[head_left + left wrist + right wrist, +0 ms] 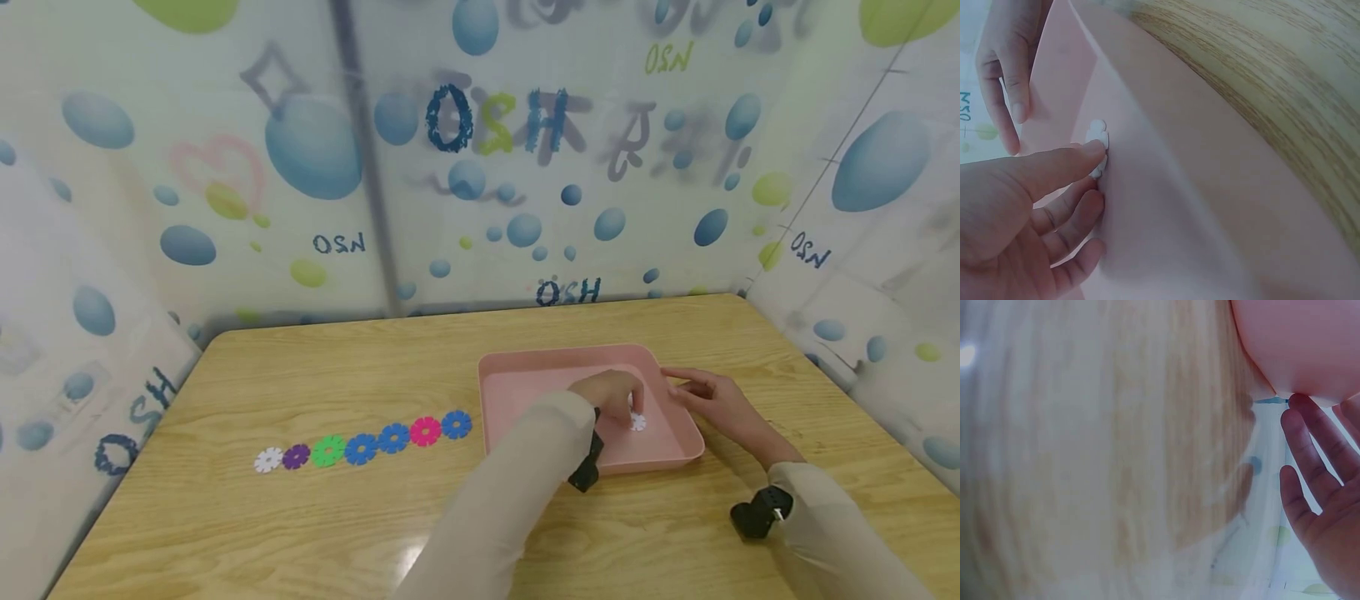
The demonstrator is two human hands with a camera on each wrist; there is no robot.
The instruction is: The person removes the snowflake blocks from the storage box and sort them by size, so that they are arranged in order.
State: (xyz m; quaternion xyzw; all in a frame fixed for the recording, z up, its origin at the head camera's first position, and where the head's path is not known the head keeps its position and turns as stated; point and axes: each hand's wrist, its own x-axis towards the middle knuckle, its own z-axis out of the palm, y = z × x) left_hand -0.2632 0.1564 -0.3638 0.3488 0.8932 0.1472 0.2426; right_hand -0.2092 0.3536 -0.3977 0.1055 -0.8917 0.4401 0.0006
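Observation:
My left hand [613, 393] reaches down into the pink tray [491, 392]. Its thumb and forefinger pinch a white flower-shaped plastic disc [1099, 130] low in the tray, the thumb covering part of it; the other fingers are bent beneath. White also shows just beyond these fingers in the head view, at a toothed disc [638, 422] on the tray floor. Against the tray's right wall rests my right hand [723, 406], its fingers extended and fairly straight, with fingertips at the outside of the wall in the right wrist view.
Left of the tray, a slanting row of flower-shaped discs lies on the wooden table [300, 533]: white [267, 460], purple [296, 456], green [328, 451], several blue ones [362, 448] and a pink one [425, 432]. A patterned curtain [465, 217] hangs behind the table.

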